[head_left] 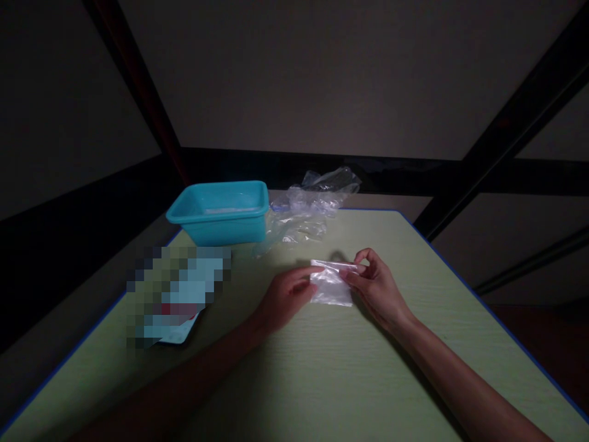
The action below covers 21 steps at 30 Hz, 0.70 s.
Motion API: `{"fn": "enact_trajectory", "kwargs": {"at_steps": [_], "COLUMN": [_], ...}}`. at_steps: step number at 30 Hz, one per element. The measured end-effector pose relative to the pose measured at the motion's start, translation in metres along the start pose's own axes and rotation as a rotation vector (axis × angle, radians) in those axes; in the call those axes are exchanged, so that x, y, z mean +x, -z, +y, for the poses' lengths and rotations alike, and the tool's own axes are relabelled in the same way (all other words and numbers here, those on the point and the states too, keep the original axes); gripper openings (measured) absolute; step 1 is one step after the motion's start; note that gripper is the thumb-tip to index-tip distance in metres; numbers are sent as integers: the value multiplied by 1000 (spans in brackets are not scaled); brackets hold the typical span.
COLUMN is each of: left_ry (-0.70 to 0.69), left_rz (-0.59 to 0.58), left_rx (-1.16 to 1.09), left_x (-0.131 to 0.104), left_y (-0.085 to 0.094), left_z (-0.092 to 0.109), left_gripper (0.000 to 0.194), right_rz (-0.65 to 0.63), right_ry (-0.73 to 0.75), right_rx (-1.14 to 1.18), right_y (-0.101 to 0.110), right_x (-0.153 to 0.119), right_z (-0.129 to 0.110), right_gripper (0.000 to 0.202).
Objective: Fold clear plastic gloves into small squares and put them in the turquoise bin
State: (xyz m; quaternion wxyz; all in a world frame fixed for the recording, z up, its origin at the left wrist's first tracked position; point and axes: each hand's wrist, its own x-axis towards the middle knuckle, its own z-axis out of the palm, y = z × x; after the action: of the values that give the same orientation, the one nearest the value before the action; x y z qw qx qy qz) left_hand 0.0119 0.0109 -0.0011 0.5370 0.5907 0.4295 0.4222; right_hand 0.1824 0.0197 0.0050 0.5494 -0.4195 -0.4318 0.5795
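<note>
A small, flat, clear plastic bag (331,290) is held just above the table between my two hands. My right hand (378,288) pinches its upper right part, with the thumb in front and the index finger curled behind. At the bag's left edge is my left hand (288,298), its index finger lying along the top and its thumb lower down, gripping that side. The light is dim, and the fingertips behind the bag are hidden.
A turquoise plastic basin (225,230) stands at the table's back left. Crumpled clear plastic bags (308,209) lie beside it, reaching the back edge. A flat dark-edged object (177,334), mostly pixelated, rests at the left. The light green table (322,380) has blue edging.
</note>
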Motion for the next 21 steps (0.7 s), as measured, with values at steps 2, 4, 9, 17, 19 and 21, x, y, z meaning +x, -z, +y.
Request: {"fn": "enact_trajectory", "kwargs": {"at_steps": [2, 4, 9, 17, 19, 21], "left_ry": [-20, -54, -1, -14, -3, 17], "left_rz": [34, 61, 48, 87, 94, 99], "left_rx": [117, 191, 191, 171, 149, 137], "left_x": [1, 3, 4, 5, 5, 5], "left_y": [2, 3, 3, 7, 7, 7], "left_z": [-1, -1, -4, -7, -7, -6], "left_gripper": [30, 26, 30, 36, 37, 38], "right_rz": [-29, -48, -102, -141, -142, -151], "right_ry": [6, 20, 12, -33, -52, -67], "right_rx": [-10, -16, -1, -122, -125, -112], "right_y": [-1, -1, -3, -2, -1, -1], "right_x": [-1, -2, -2, -3, -2, -2], "right_z": [1, 1, 0, -1, 1, 3], "right_gripper": [40, 39, 35, 16, 16, 20]}}
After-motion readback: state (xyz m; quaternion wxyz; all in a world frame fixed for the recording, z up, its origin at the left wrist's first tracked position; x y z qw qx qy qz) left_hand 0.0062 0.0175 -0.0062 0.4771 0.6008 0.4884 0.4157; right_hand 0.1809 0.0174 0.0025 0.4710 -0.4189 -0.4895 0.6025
